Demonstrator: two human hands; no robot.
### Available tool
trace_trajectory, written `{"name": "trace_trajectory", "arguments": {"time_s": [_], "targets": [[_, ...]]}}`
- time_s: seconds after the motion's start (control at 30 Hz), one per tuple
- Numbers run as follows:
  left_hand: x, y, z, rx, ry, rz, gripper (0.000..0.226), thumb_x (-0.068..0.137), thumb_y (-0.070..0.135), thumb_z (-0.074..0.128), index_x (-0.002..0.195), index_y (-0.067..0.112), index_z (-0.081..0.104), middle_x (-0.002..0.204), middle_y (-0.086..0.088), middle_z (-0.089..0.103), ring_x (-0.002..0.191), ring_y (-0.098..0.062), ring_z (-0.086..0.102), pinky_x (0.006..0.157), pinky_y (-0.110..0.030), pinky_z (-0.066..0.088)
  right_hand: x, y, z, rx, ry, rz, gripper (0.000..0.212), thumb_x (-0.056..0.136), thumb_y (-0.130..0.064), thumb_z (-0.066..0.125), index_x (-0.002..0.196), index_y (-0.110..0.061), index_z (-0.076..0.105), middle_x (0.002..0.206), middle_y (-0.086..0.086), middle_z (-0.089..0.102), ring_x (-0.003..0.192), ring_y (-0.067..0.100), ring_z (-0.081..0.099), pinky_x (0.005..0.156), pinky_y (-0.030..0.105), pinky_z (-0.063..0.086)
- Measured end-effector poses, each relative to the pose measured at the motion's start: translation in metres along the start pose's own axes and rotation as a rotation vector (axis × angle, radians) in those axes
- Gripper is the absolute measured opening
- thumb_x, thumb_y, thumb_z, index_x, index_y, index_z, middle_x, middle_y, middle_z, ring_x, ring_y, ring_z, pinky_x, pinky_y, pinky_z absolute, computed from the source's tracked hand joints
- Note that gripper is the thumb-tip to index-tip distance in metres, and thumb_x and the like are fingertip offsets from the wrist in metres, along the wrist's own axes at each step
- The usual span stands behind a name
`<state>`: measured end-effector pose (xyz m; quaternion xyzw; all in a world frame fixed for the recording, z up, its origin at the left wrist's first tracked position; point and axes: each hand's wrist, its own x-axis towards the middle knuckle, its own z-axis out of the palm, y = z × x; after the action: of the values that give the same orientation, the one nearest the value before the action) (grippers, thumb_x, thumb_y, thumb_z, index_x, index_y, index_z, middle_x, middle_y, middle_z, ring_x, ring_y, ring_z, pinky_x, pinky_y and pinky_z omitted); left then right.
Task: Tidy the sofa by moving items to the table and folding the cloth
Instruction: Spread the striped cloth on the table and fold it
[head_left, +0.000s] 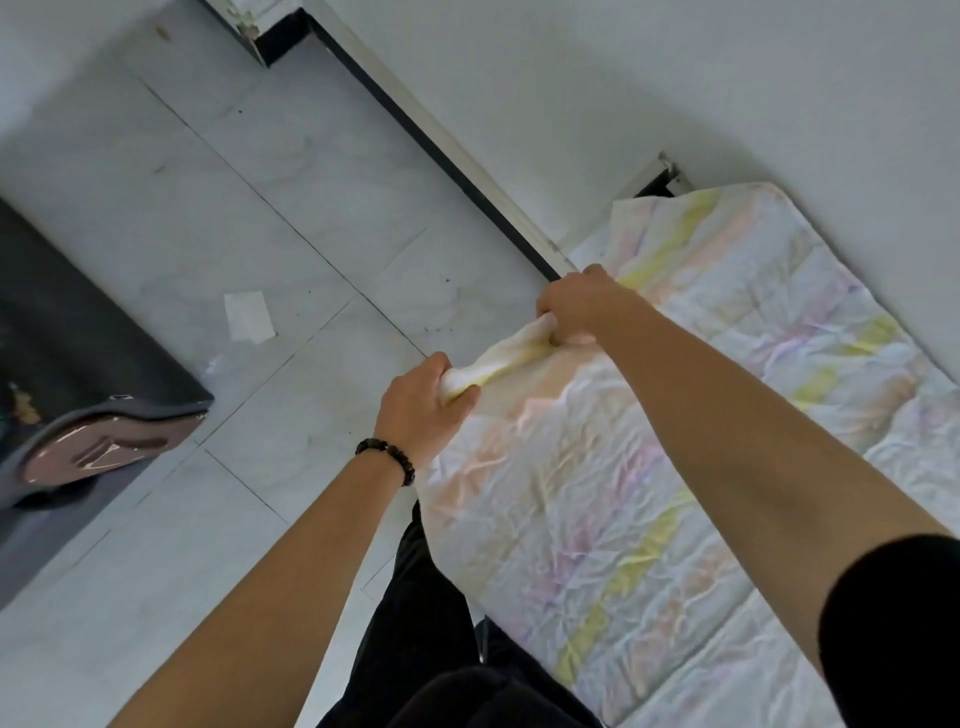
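Left hand (423, 402): grips the near end of a bunched edge of the cloth; fingers (460, 399) curled tight round the roll of fabric, back of the hand up.
Right hand (584, 306): grips the far end of the same bunched edge; fingers (549, 318) clamped on the fabric, knuckles toward the wall.
Cloth (649, 493): pale, creased, with faded yellow, pink and lilac stripes; lies spread along the right side of the scene from near to far, covering the surface under it. Its left edge is gathered into a twisted roll, stretched taut between the two hands and lifted off the rest.
Surface under cloth: hidden; only its long padded outline shows.
Bracelet (387, 458): dark beads on the left wrist.
Sleeve (893, 623): black, on the right upper arm, near right corner.
Trousers (415, 623): black, at the near edge, just beside the cloth's left border.
Floor (234, 182): light grey tiles with thin dark joints, fills the left half.
Paper (249, 316): small white sheet lying flat on the floor, left of the hands and well apart from the cloth.
Dark furniture (78, 338): at the far left edge; kind cannot be told.
Glossy brown object (98, 447): rests on that furniture; blurred, identity unclear.
Wall (675, 78): white, with a dark skirting strip (441, 140) running down to the cloth's far corner.
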<state>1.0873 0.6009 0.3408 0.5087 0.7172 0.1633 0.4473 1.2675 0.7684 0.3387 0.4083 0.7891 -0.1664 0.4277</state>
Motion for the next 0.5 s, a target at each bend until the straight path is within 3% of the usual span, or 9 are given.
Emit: {"name": "trace_trajectory", "arguments": {"time_s": [0.07, 0.13, 0.23, 0.37, 0.43, 0.5], "targets": [[-0.004, -0.001, -0.007, 0.098, -0.093, -0.052, 0.034, 0.082, 0.045, 0.067, 0.087, 0.02, 0.044, 0.067, 0.002, 0.056, 0.056, -0.019, 0.053, 0.048, -0.027, 0.035, -0.015, 0.016, -0.003, -0.037, 0.187, 0.039, 0.026, 0.091, -0.034, 0.058, 0.116, -0.026, 0.062, 0.105, 0.002, 0.065, 0.101, 0.025, 0.061, 0.094, 0.039, 0.037], [-0.012, 0.001, -0.016, 0.217, -0.183, -0.11, 0.044, 0.079, 0.051, 0.068, 0.098, 0.02, 0.043, 0.074, 0.001, 0.06, 0.06, -0.019, 0.058, 0.048, -0.028, 0.039, -0.036, 0.037, -0.003, -0.113, 0.357, 0.069, 0.033, 0.097, -0.045, 0.051, 0.12, -0.023, 0.061, 0.104, 0.006, 0.065, 0.099, 0.027, 0.06, 0.087, 0.038, 0.041], [-0.025, 0.012, -0.024, 0.474, -0.25, -0.136, 0.034, 0.082, 0.052, 0.062, 0.092, 0.021, 0.053, 0.075, 0.002, 0.061, 0.067, -0.019, 0.061, 0.053, -0.027, 0.042, -0.073, 0.057, 0.001, -0.218, 0.411, 0.077, 0.039, 0.098, -0.055, 0.045, 0.12, -0.028, 0.063, 0.105, 0.005, 0.063, 0.1, 0.027, 0.059, 0.084, 0.036, 0.041], [-0.06, 0.045, -0.024, 0.659, -0.031, -0.014, 0.026, 0.088, 0.045, 0.054, 0.087, 0.019, 0.058, 0.067, 0.006, 0.055, 0.066, -0.02, 0.058, 0.059, -0.027, 0.039, -0.132, 0.064, 0.012, -0.199, 0.42, 0.141, 0.042, 0.1, -0.053, 0.042, 0.118, -0.02, 0.062, 0.112, 0.006, 0.056, 0.103, 0.024, 0.056, 0.073, 0.032, 0.039], [-0.088, 0.06, -0.022, 0.692, 0.088, 0.052, 0.026, 0.089, 0.046, 0.052, 0.094, 0.021, 0.053, 0.066, 0.006, 0.058, 0.065, -0.02, 0.056, 0.069, -0.031, 0.037, -0.166, 0.07, 0.024, -0.088, 0.615, 0.208, 0.039, 0.099, -0.048, 0.05, 0.117, -0.014, 0.059, 0.112, 0.008, 0.055, 0.099, 0.025, 0.058, 0.063, 0.033, 0.043], [-0.122, 0.07, -0.015, 0.777, 0.183, 0.124, 0.027, 0.091, 0.049, 0.049, 0.098, 0.023, 0.049, 0.063, 0.007, 0.056, 0.059, -0.02, 0.051, 0.071, -0.032, 0.034, -0.202, 0.077, 0.045, 0.007, 0.891, 0.235, 0.026, 0.092, -0.027, 0.065, 0.108, -0.007, 0.058, 0.102, 0.013, 0.057, 0.087, 0.029, 0.06, 0.051, 0.034, 0.048]]}}
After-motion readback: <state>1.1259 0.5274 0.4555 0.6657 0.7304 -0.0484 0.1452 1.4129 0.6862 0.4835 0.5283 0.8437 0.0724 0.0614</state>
